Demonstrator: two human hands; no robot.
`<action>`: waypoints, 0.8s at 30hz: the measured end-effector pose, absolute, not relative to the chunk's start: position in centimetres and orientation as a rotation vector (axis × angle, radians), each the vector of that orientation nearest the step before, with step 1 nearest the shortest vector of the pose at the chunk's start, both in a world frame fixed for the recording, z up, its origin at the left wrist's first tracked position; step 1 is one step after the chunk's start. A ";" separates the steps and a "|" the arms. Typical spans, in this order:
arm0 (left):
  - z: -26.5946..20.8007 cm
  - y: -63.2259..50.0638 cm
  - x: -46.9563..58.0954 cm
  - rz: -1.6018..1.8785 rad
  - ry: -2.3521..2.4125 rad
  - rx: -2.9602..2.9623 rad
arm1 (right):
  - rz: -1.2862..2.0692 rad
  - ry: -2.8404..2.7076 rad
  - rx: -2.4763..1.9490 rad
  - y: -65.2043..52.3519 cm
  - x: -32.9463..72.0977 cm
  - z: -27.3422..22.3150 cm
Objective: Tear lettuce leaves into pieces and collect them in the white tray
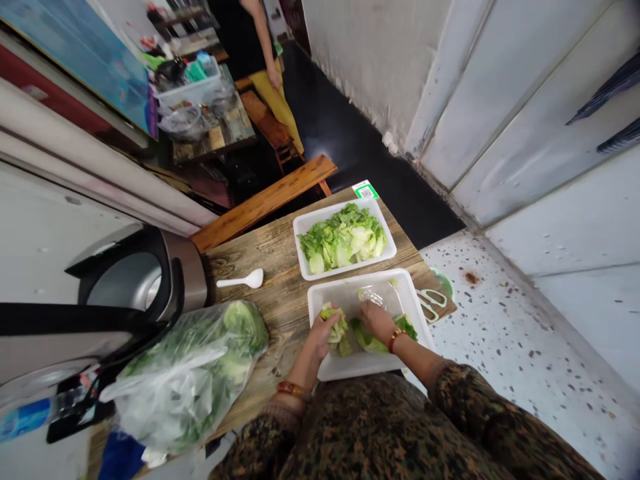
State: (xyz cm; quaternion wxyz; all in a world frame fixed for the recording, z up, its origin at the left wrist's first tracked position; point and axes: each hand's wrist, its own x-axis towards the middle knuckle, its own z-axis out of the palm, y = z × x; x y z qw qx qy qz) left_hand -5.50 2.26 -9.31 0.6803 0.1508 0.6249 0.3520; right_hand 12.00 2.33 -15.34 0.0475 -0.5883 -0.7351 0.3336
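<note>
My left hand [323,332] is closed around a small bunch of lettuce leaves [339,328] over the left side of the near white tray [315,297]. My right hand [376,321] reaches down into the same tray, which holds water. Its fingertips are low and partly hidden, so what they grip, if anything, is unclear. Beside and below that hand lie more green lettuce leaves [407,325]. Just beyond stands a second white tray [303,267] heaped with torn lettuce [345,237].
A plastic bag of lettuce [200,373] lies on the left, by an open rice cooker [150,273]. A white rice paddle [243,279] rests on the wooden table [280,307]. Scissors [431,301] sit by the right edge. A person [250,47] stands beyond a bench [270,200].
</note>
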 end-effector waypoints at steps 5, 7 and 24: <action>-9.2 2.2 -5.8 0.777 1.368 0.356 | 1.005 -1.969 -1.890 4.1 12.4 -15.5; -9.3 2.3 -5.8 0.755 1.379 0.350 | 1.007 -2.014 -1.826 4.8 12.3 -15.3; -9.4 4.1 -5.2 0.621 1.143 0.308 | 0.892 -1.447 -1.776 1.7 14.9 -13.6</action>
